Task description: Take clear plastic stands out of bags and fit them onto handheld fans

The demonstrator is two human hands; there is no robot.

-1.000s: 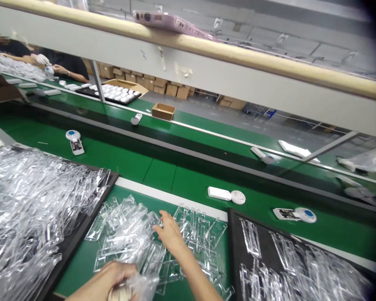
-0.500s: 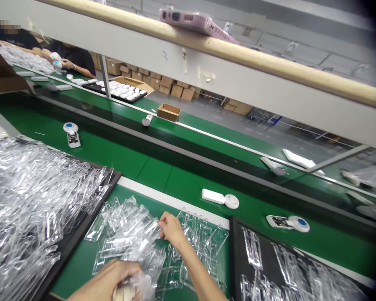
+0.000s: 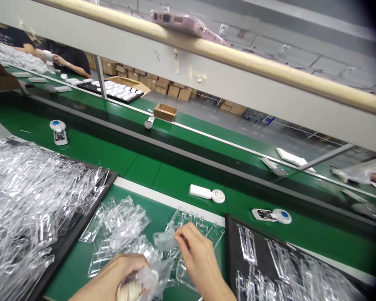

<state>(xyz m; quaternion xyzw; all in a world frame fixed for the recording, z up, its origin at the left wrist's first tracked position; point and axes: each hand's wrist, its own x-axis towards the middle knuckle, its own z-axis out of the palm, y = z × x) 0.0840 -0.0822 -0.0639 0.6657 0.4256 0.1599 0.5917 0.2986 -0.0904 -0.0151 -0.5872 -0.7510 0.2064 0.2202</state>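
At the bottom of the head view, my left hand (image 3: 120, 269) is closed around a crumpled wad of clear plastic film (image 3: 156, 274). Something pale lies under its curled fingers; I cannot make out what. To its right, my right hand (image 3: 196, 253) pinches a small piece of thin clear film (image 3: 164, 239) between thumb and fingers, just above the bench. A loose heap of clear plastic parts (image 3: 120, 223) lies beyond my left hand. More clear parts (image 3: 188, 217) lie behind and partly under my right hand.
A black tray (image 3: 109, 180) heaped with clear parts stands left, another black tray (image 3: 230, 234) right. Beyond runs a green conveyor (image 3: 113, 152) carrying white round-headed devices (image 3: 217, 196). A wooden rail (image 3: 269, 58) holding a pink phone (image 3: 188, 24) crosses above. Co-workers sit far left.
My right hand has moved right and toward me, and thin film now shows in its pinch. My left hand keeps its hold. The conveyor devices appear farther left; the view also shifted slightly.
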